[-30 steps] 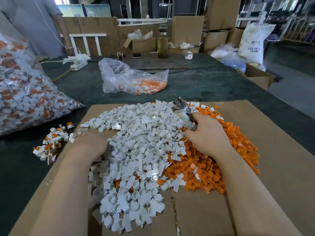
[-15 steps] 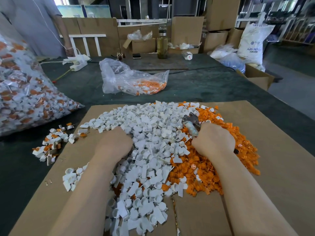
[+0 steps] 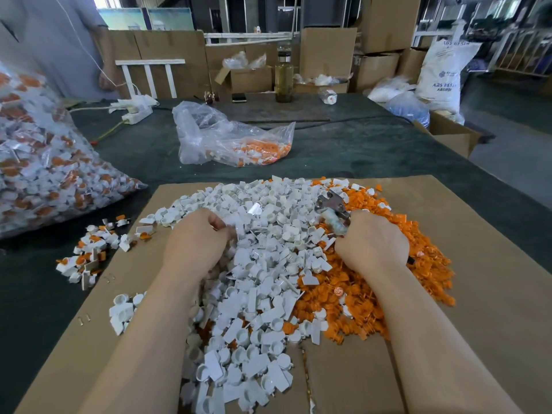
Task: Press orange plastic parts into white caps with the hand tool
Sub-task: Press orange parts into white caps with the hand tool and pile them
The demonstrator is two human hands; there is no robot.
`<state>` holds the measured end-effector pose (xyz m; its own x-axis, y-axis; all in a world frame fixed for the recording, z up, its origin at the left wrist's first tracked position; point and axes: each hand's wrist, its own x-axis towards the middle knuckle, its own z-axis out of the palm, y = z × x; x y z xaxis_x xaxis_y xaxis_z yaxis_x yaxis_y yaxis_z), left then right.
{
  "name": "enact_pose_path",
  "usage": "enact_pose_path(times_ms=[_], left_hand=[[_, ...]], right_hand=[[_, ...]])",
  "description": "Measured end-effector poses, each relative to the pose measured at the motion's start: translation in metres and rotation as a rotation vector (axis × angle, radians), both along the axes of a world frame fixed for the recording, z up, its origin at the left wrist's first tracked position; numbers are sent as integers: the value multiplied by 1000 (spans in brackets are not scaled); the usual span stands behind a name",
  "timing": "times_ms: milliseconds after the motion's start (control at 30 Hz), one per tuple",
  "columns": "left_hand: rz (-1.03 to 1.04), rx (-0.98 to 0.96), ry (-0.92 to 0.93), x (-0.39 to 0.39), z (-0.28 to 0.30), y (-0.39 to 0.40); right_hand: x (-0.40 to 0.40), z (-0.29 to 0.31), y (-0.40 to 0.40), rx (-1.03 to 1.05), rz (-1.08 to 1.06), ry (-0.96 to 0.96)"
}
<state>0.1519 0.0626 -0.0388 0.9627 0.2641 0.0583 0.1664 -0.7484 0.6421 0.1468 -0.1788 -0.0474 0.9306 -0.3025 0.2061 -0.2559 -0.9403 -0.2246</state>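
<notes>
Both hands work in the heap of parts on the cardboard sheet (image 3: pixel 466 264). The right hand (image 3: pixel 373 252) is curled round the handle of the hand tool (image 3: pixel 333 209), whose metal head sticks up and away from the knuckles, over the line where the white caps meet the orange ones. The left hand (image 3: pixel 195 245) lies knuckles-up on the white caps (image 3: pixel 263 264) with its fingers bent down into them; its fingertips seem to pinch a white piece, but what exactly they hold cannot be told, since the pile hides it.

White caps fill the middle and left of the heap and trail down toward the near edge of the cardboard. The orange plastic parts (image 3: pixel 358 306) form the right part of the heap, under and around the right wrist, with a few white caps scattered over them.

Off the cardboard's left edge, on the dark green table (image 3: pixel 358 150), lies a small cluster of assembled pieces (image 3: pixel 89 252), white and orange together. A large clear bag (image 3: pixel 44 162) packed with white and orange pieces lies at far left. Further back sits a nearly flat plastic bag (image 3: pixel 233 138) with some orange parts at its bottom. Beyond it stand a glass bottle (image 3: pixel 283 76), cardboard boxes (image 3: pixel 327 52) and a white sack (image 3: pixel 442 73). A person in a grey shirt (image 3: pixel 53 46) stands at the table's far left corner.
</notes>
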Motion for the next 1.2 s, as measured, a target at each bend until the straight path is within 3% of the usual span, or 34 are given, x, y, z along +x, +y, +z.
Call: enact_pose_path(times_ms=[300,500,700,967,1200], left_hand=[[-123,-554,-194,-11,17,-21],[-231,-572,-190,-16,17,-43],[-247,-703,-157,-19,17,-52],[-217,-885,-156,-17,17,-55],[-216,-869,-185,-18,17,-57]], right_hand=[[1,7,0,154,8,-154],[3,9,2,420,156,-236],[0,13,10,470,219,-318],[-6,17,18,767,417,-354],[-8,17,26,810,461,-369]])
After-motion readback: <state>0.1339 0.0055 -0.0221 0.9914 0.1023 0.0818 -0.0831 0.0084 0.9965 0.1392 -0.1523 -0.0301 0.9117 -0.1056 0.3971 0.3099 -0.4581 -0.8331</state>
